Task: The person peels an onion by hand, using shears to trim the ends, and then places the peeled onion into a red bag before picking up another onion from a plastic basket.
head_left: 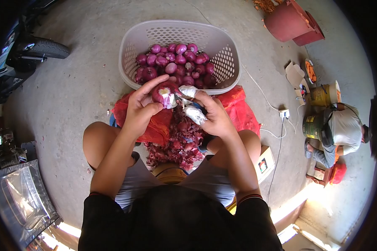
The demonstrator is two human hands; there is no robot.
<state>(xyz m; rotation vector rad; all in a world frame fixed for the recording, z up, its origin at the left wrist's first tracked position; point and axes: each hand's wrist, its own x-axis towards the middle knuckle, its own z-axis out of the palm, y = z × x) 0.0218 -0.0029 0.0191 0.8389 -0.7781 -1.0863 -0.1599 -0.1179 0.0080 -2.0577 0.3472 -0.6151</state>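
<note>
My left hand [140, 106] grips a red onion [165, 93], fingers and thumb around its sides; a pale end faces up. Close at its right side is my right hand [213, 113], with white wrapping [194, 113] on its thumb and a finger. These wrapped tips come together at the onion's edge; whatever lies between them is too small to make out. Below both hands is a heap of reddish onion skins [178, 142] between my legs. Just beyond the hands, a light grey perforated basket [132, 46] holds many purple-red onions [180, 58].
Red mesh sacks [238, 111] lie by my knees. A white cable with a power socket [284, 113] runs across the floor on the right. Farther right, another person [343, 129] bends beside buckets [322, 94]. A motorcycle wheel [46, 48] stands at upper left; red tubs [289, 23] at upper right.
</note>
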